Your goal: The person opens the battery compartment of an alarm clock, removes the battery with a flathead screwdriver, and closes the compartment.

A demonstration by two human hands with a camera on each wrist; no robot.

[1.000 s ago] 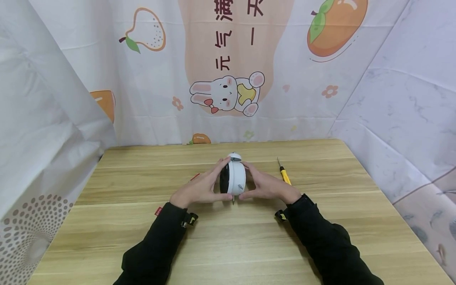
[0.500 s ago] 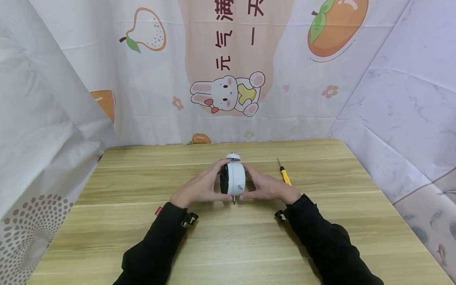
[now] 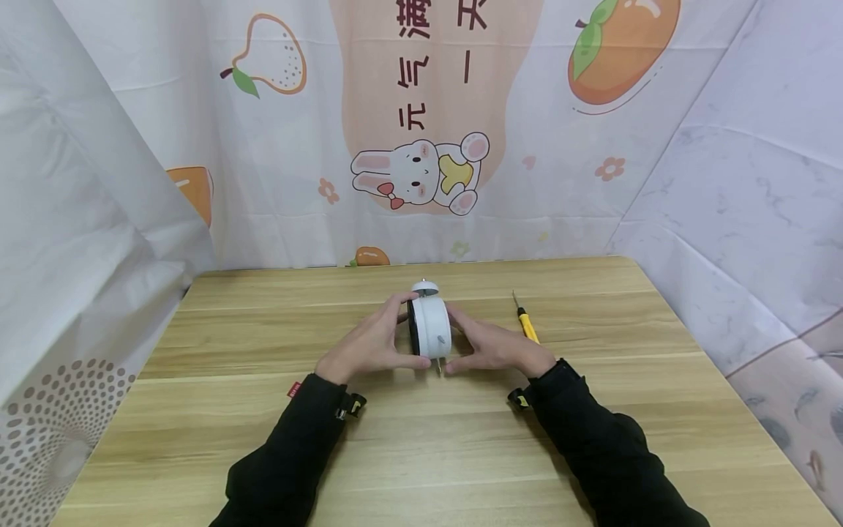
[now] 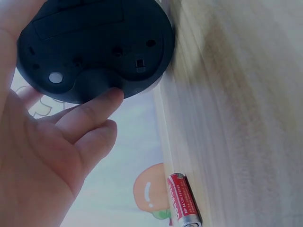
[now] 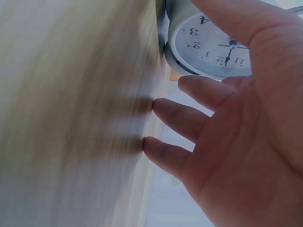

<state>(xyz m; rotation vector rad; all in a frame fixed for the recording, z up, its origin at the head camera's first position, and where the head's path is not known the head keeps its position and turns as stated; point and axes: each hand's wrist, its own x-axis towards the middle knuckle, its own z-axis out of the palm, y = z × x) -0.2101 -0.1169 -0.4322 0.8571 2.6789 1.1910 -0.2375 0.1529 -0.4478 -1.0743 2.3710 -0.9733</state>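
A white twin-bell style alarm clock [image 3: 433, 327] stands between the hands on the wooden table, its black back toward the left. My left hand [image 3: 369, 342] grips it, thumb at the near edge and index finger at the far edge by the bell [image 3: 424, 288]. The left wrist view shows fingertips against the clock's black back [image 4: 94, 42]. My right hand [image 3: 494, 344] is spread beside the face; in the right wrist view its fingers [image 5: 182, 118] are extended, some tips touching the table, near the numbered clock face [image 5: 213, 45].
A yellow-handled screwdriver [image 3: 527, 323] lies beyond the right hand. A red battery [image 4: 183, 201] lies on the table in the left wrist view. A small red piece with white lettering [image 3: 293, 389] shows beside the left sleeve. A printed curtain [image 3: 283, 183] hangs behind the table.
The clock has turned slightly, its bell end shifting left and its near foot shifting right. The left index finger moved left with it. The red battery beyond the left hand has gone from the head view.
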